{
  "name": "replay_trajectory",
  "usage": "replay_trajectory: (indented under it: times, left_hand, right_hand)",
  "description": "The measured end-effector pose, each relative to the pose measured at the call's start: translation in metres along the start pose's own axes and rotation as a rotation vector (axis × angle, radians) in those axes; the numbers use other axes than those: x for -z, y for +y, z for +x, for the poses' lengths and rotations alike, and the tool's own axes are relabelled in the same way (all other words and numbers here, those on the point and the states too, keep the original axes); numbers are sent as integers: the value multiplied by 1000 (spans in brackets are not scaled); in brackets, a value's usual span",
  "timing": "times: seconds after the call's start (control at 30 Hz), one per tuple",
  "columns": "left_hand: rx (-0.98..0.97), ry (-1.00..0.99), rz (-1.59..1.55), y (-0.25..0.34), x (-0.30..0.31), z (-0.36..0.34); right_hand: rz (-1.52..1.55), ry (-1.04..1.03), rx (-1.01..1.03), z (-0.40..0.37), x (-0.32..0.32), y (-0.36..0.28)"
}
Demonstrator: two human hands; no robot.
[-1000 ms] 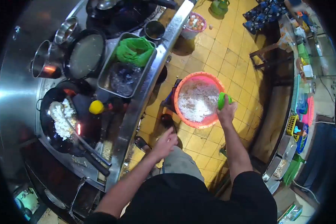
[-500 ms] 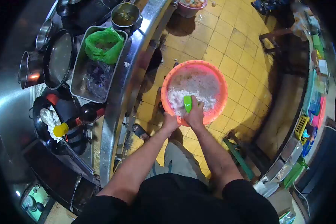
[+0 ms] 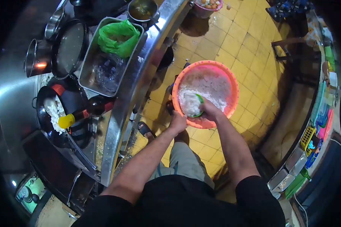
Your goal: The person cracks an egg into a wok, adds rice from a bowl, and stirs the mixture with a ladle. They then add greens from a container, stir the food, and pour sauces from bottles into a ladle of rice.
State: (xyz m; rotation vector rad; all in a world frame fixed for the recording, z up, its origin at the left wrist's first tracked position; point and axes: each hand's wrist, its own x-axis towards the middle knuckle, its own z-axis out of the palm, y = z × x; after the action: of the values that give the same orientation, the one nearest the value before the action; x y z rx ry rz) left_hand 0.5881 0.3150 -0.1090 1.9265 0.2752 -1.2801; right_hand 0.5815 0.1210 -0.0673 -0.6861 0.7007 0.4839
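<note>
An orange-pink basin [image 3: 235, 94] holds white rice-like food [image 3: 216, 99], loose and grainy on the near side and smoother and greyer on the far side. My left hand [image 3: 177, 122] grips the basin's near-left rim. Inside, my right hand [image 3: 207, 108] is closed on a green bowl [image 3: 201, 99], which is tilted and heaped with the white food. The fingertips of my right hand are partly hidden by the bowl and the food.
On the steel counter [image 3: 119, 125] at left stand a metal tray [image 3: 88, 72] with a green bag [image 3: 119, 37], pans, a yellow-capped bottle [image 3: 96, 107] and a wok [image 3: 45, 115]. A shelf with a yellow basket [image 3: 307, 137] runs along the right. A pink bowl [image 3: 203, 12] stands beyond the basin.
The green bowl has turned and now carries a heap of white food. The view has shifted, so the basin and counter appear farther right.
</note>
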Motion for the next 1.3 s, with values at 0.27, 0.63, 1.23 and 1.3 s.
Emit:
replay_trajectory:
  times: [0.27, 0.63, 1.23, 1.3]
  left_hand:
    - [-345, 49, 74, 58, 57, -22]
    - [-190, 78, 183, 76, 59, -36]
    - [-1033, 149, -259, 129, 224, -343]
    - [-897, 247, -398, 93, 282, -375]
  right_hand:
    - [-401, 599, 132, -28, -3, -19]
    - [-561, 497, 397, 17, -36, 29]
    - [-377, -70, 637, -158, -302, -33]
    - [-562, -228, 733, -154, -398, -28]
